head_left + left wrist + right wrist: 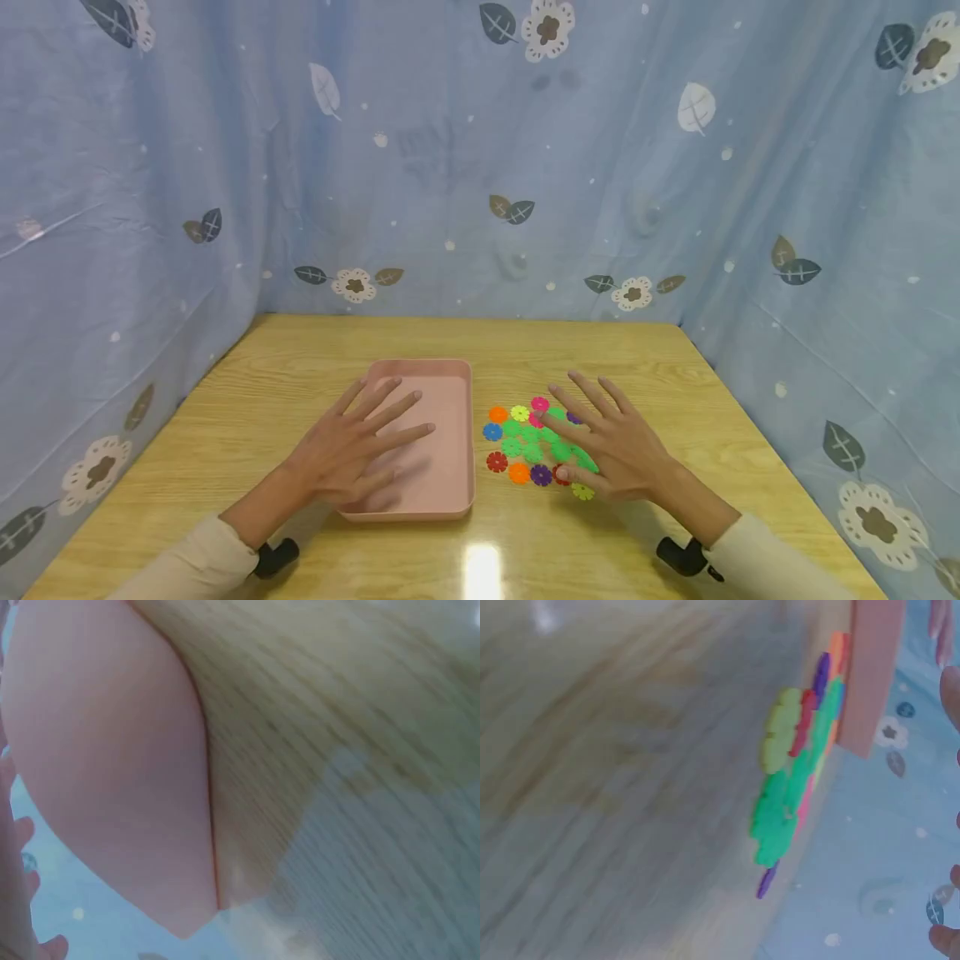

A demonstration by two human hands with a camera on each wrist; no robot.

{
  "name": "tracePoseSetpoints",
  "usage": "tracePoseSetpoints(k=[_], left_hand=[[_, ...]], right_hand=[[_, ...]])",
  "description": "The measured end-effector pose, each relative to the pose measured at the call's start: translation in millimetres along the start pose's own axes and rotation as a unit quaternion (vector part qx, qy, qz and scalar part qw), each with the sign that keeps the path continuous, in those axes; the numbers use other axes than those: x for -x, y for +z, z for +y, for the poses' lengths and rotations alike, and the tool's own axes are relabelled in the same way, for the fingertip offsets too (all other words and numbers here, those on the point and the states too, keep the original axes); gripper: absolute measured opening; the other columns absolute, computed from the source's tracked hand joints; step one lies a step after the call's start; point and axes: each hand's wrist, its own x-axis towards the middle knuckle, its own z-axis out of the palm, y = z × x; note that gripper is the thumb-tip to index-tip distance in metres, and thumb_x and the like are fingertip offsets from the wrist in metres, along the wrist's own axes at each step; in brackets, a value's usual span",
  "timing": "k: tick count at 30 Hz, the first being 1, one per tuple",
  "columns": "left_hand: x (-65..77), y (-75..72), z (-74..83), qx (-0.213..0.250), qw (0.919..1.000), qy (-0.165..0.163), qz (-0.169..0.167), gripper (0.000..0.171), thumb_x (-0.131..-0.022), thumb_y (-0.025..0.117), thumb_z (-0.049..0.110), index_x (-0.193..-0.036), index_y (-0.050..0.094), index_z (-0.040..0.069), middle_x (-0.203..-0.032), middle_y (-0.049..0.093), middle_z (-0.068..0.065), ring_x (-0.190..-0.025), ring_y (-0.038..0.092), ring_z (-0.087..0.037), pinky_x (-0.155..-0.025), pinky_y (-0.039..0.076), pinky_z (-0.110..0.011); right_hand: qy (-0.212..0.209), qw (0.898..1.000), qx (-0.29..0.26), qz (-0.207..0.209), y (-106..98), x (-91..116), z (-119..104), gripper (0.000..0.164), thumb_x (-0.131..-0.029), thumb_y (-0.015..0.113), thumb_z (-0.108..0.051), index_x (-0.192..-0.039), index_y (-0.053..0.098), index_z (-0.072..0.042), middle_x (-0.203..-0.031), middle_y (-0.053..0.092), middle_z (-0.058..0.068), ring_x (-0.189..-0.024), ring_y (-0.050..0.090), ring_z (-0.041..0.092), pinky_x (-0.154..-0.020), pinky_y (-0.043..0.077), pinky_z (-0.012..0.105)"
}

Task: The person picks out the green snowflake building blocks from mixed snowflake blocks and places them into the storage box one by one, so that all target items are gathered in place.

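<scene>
We've got our left hand [347, 450] over the pink tray [447, 425] and right hand [618, 450] over the flower-shaped discs [532, 452] just right of it on the desk [300, 358], both empty, fingers spread. Those look pretty thin, so we'd probably pinch the notched edges.

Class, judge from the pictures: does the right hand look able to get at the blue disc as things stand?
Probably yes: the right hand is spread and empty, the blue disc lies uncovered, and only low, flat discs lie between them.
</scene>
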Motion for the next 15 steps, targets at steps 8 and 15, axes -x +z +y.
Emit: tracePoseSetpoints(k=[8,15], left_hand=[[6.4,-3.0,-3.8,0.031,0.9950,-0.092,-0.023,0.063,-0.089,0.049,0.051,-0.148,0.029,0.036,-0.156,0.020,-0.006,-0.143,0.008,-0.032,-0.103,0.026,-0.056],[19.0,-2.4,-6.7,0.079,0.9815,-0.172,-0.030,0.064,-0.091,0.052,0.047,-0.149,0.027,0.035,-0.158,0.011,-0.001,-0.142,0.014,-0.033,-0.096,0.034,-0.057]], right_hand=[[0.049,0.997,-0.042,0.033,-5,2,2,0.064,-0.083,0.061,-0.048,-0.136,0.051,-0.015,-0.130,0.054,0.005,-0.116,0.050,0.030,-0.087,0.043,0.048],[0.116,0.989,-0.090,0.001,-5,14,4,0.045,-0.079,0.072,-0.034,-0.121,0.061,-0.018,-0.106,0.063,-0.004,-0.092,0.057,0.016,-0.066,0.050,0.036]])
